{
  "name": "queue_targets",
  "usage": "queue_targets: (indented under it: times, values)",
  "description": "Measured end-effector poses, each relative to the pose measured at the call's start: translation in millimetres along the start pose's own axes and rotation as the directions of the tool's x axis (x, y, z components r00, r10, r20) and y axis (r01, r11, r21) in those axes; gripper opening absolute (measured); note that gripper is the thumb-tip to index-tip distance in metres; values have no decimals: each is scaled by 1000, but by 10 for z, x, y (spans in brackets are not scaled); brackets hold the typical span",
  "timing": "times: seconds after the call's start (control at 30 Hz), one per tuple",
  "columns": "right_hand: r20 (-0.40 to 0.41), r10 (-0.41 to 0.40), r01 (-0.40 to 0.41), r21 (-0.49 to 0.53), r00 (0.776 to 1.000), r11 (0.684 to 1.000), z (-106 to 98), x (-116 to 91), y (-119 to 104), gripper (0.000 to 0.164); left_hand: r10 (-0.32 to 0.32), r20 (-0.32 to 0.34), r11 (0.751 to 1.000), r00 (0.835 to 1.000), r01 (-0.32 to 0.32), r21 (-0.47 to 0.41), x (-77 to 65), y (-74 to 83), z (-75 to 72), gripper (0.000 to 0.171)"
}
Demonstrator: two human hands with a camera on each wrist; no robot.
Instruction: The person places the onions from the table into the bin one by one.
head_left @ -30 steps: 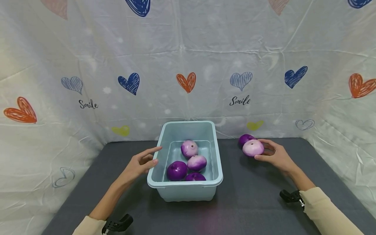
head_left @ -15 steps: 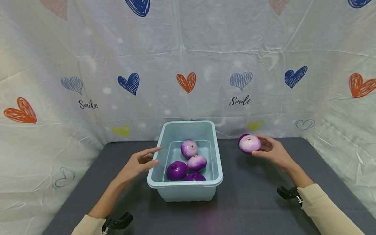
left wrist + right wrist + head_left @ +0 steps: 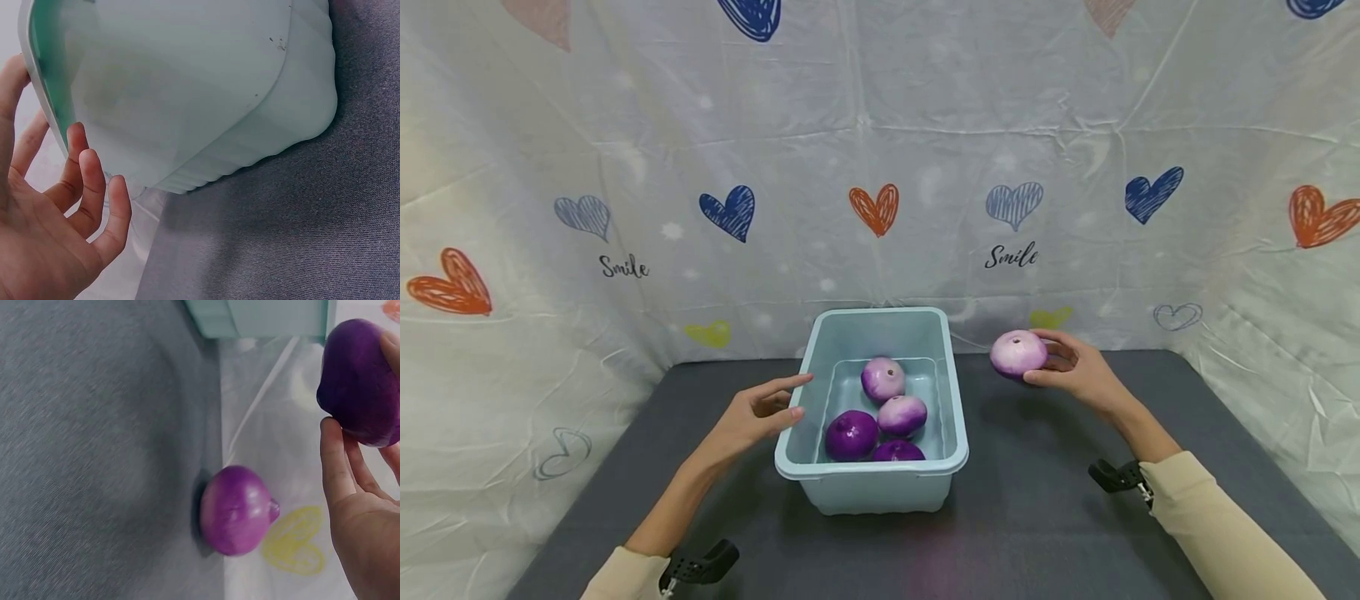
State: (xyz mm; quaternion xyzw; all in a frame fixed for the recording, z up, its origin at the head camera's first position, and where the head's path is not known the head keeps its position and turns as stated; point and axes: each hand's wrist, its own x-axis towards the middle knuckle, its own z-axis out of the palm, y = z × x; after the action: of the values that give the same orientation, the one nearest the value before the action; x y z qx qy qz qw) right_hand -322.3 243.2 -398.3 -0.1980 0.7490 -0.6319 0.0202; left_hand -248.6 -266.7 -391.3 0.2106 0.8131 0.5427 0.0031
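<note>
A pale blue plastic bin [image 3: 883,490] stands on the dark tabletop with several purple onions in it, among them a dark one [image 3: 852,436] near its front. My left hand [image 3: 758,417] is at the bin's left rim, index finger and thumb reaching over the edge, the other fingers loosely bent, as the left wrist view [image 3: 59,237] also shows. My right hand [image 3: 1071,367] holds another purple onion [image 3: 1018,353], pale end up, right of the bin and raised off the table. In the right wrist view its purple underside [image 3: 359,381] shows at the fingertips.
One more purple onion [image 3: 234,510] lies on the table by the back cloth, hidden behind the held onion in the head view. A white curtain [image 3: 925,167] printed with hearts closes off the back and sides. Both wrists wear black straps.
My right hand has lifted the pale-ended onion off the table and brought it left and up, now covering the onion behind it. The left hand and bin stay in place.
</note>
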Motion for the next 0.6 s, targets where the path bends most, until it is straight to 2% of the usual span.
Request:
queue_targets:
  times: [0.3, 0.6]
  values:
    - [1, -28, 28, -26, 1000, 999, 124, 138, -142, 71, 5, 7, 1000, 1000, -5, 3, 5, -11, -18, 51]
    - [33, -67, 66, 31, 997, 997, 310, 272, -293, 68, 13, 14, 999, 1000, -14, 30, 8, 23, -32, 50]
